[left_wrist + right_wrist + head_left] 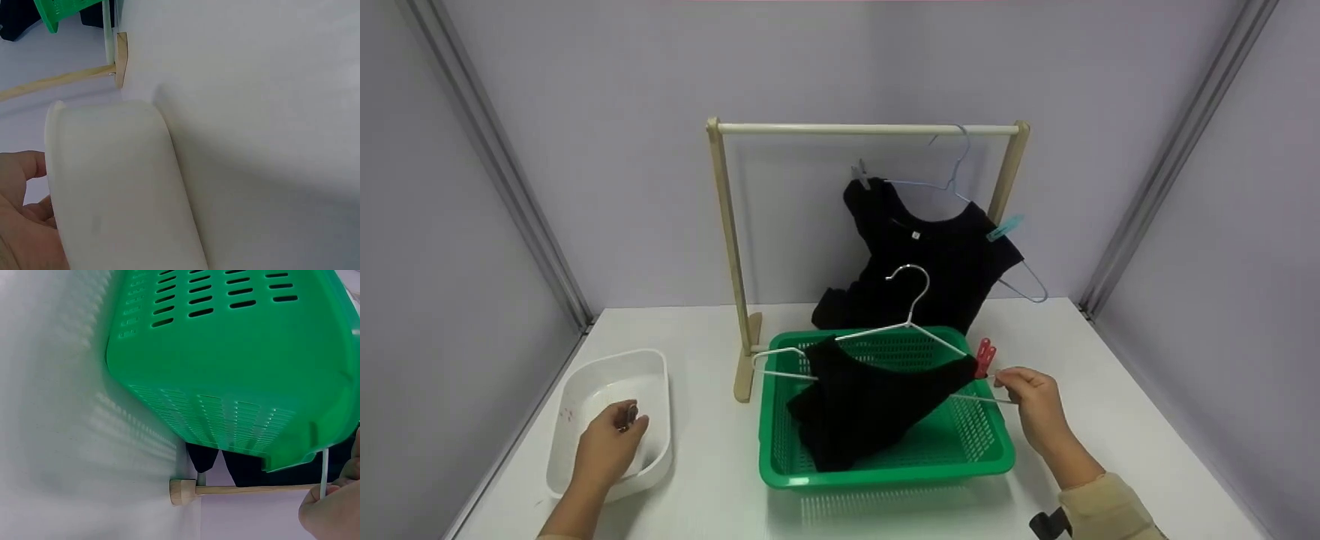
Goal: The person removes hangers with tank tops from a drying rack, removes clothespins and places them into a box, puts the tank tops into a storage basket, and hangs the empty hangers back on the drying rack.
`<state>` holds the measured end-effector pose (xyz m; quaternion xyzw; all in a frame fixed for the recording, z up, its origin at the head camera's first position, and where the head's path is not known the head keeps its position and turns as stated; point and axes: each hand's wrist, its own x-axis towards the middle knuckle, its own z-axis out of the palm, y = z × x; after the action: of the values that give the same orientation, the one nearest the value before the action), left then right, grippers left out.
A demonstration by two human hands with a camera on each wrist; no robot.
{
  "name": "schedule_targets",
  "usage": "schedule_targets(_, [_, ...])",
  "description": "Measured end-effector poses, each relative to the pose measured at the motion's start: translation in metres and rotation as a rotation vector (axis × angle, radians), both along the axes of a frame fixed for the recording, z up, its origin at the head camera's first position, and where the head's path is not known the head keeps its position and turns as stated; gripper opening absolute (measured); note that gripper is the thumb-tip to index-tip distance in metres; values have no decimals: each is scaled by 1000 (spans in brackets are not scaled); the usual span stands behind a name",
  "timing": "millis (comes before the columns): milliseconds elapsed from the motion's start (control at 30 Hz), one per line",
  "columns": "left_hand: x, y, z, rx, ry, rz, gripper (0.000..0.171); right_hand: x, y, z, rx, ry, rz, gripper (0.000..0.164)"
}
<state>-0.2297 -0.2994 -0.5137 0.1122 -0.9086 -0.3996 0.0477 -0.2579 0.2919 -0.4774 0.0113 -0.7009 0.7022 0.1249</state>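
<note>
**Tub (pixel 615 367) wall hid left hand's (pixel 607 446) grip**

The left hand pinched a small dark item (pixel 628 417) over the white tub, but the fingers covered most of it, and what it was could not be made out. The right hand (pixel 1039 409) pinched one end of a white hanger (pixel 910 323); the right wrist view cut that hand off. On the hanger was a black garment (pixel 870 405), a red clip (pixel 985 358) at its right shoulder; whether its bunched lower part touched the bottom of the green basket (pixel 885 480) could not be told. Behind, a second black garment (pixel 937 262) hung tilted from a blue hanger (pixel 954 182) on the rack (pixel 825 129), with a grey clip (pixel 861 176) and a teal clip (pixel 1005 227). In the head view, it hid the rack's right foot, while the basket blocked its own hem.
</note>
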Motion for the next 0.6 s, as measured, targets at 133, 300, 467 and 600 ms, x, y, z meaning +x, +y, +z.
schedule_targets(133, [-2, -4, -3, -58, -39, -37, 53, -1, 0, 1, 9, -19, -4, 24])
schedule_targets(300, [-5, -1, -5, -135, -56, -66, 49, -2, 0, -1, 8, -36, -12, 23])
schedule_targets(467, [-10, 4, -6, -217, -125, -67, 46, -4, 0, 0, 28, -32, -15, 23])
schedule_targets(600, [-13, 6, -7, -280, -159, -82, 42, -4, 2, 1, 17, -30, -18, 23])
